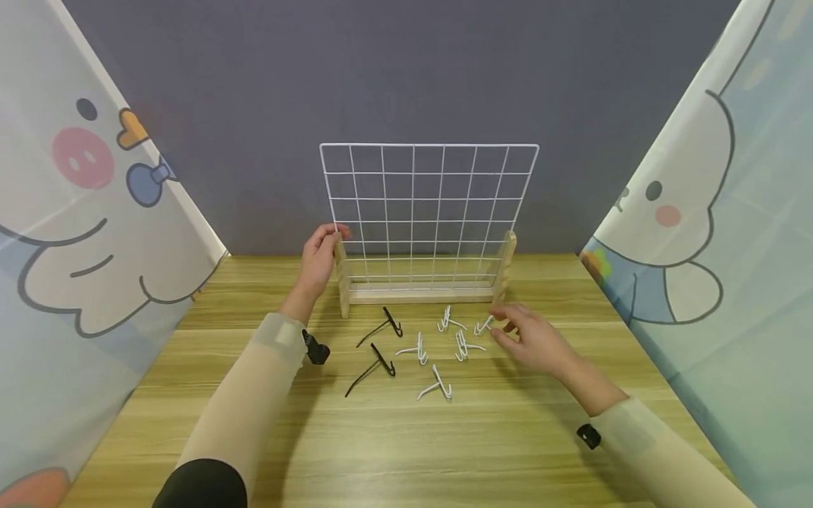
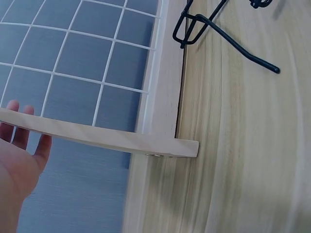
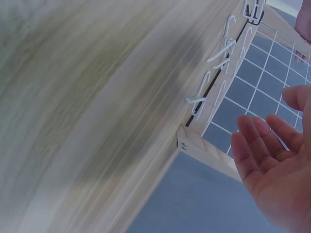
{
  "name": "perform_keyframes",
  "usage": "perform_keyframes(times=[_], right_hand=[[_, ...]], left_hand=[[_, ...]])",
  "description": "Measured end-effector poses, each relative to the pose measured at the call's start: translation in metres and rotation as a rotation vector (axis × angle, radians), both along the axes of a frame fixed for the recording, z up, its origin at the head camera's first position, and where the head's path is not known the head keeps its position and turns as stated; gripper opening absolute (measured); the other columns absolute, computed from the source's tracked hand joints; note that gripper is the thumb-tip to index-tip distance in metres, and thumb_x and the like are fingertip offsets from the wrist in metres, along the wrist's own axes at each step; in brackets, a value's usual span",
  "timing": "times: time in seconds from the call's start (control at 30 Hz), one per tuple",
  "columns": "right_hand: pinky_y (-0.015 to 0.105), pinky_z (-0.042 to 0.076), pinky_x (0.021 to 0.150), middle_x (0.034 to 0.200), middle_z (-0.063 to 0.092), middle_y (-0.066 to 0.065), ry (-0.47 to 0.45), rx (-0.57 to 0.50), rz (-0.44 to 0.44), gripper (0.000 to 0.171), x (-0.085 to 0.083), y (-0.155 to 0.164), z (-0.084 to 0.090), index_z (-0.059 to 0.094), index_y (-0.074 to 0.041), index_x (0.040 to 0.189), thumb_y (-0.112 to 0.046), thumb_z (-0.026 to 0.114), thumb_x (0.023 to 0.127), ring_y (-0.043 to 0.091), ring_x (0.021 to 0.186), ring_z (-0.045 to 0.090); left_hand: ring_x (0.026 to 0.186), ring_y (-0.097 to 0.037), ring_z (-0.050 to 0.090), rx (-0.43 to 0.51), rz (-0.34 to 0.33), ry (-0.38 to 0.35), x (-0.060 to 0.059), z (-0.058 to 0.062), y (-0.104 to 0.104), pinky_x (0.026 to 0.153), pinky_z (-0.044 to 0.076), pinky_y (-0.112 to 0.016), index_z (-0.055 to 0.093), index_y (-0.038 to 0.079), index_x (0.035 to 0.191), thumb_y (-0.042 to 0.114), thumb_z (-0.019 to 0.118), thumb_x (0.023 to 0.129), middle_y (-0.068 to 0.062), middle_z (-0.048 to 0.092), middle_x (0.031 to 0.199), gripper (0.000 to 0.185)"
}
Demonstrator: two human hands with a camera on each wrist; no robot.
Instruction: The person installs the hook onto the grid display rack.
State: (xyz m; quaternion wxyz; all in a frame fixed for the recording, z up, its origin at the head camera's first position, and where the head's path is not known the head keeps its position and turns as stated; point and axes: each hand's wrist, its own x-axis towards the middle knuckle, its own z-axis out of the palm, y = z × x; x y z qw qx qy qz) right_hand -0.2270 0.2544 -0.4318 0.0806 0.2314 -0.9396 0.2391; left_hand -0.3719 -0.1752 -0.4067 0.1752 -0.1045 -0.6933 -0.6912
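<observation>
A white wire grid [image 1: 427,197] stands upright in a wooden stand [image 1: 422,295] on the table. My left hand [image 1: 320,257] holds the top of the stand's left post [image 1: 344,282]; its fingers [image 2: 20,136] reach round the wood in the left wrist view. Beside the right post [image 1: 504,267], my right hand [image 1: 533,340] hovers with loosely bent fingers next to a white hook [image 1: 483,325]. Nothing shows in its palm in the right wrist view. More white hooks [image 1: 462,346] and two black hooks [image 1: 383,361] lie in front of the stand.
The wood-grain table [image 1: 419,451] runs up to a grey backdrop [image 1: 267,141]. Curtains with cartoon prints [image 1: 82,233] hang on both sides. A small black device [image 1: 315,348] is worn at the left wrist, another [image 1: 588,436] at the right.
</observation>
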Motion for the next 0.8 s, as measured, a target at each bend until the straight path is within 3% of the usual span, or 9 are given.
perform_keyframes(times=[0.23,0.43,0.63,0.8], right_hand=[[0.049,0.064,0.086,0.138,0.072,0.019,-0.057,-0.007,-0.038,0.041,-0.002,0.007,0.0,0.065,-0.002,0.144,-0.022,0.07,0.109,0.031,0.107,0.076],[0.046,0.063,0.088,0.134,0.074,0.019,-0.124,-0.076,-0.063,0.04,-0.013,0.017,-0.005,0.066,0.0,0.144,-0.02,0.068,0.11,0.03,0.106,0.075],[0.034,0.059,0.082,0.114,0.08,0.014,-0.196,-0.136,-0.073,0.03,-0.025,0.025,-0.011,0.071,0.003,0.13,-0.015,0.072,0.107,0.023,0.097,0.074],[0.025,0.057,0.075,0.107,0.079,0.015,-0.292,-0.182,-0.048,0.026,-0.036,0.032,-0.021,0.072,0.005,0.124,-0.012,0.073,0.105,0.017,0.09,0.071]], left_hand=[[0.113,-0.01,0.064,0.006,-0.022,-0.01,0.0,-0.003,0.001,0.097,0.044,-0.027,0.065,-0.005,0.13,0.02,0.047,0.116,0.011,0.076,0.105,0.034],[0.118,-0.026,0.068,0.033,-0.022,-0.006,0.0,-0.004,0.002,0.091,0.046,-0.029,0.065,-0.004,0.127,0.019,0.046,0.116,0.009,0.077,0.104,0.033],[0.122,-0.035,0.067,0.024,-0.023,-0.014,0.0,-0.004,0.003,0.089,0.046,-0.03,0.069,0.002,0.126,0.019,0.046,0.116,-0.004,0.076,0.111,0.03],[0.114,-0.025,0.069,0.028,-0.029,-0.015,0.0,-0.004,0.004,0.089,0.047,-0.029,0.064,-0.007,0.132,0.019,0.046,0.116,-0.005,0.075,0.112,0.035]])
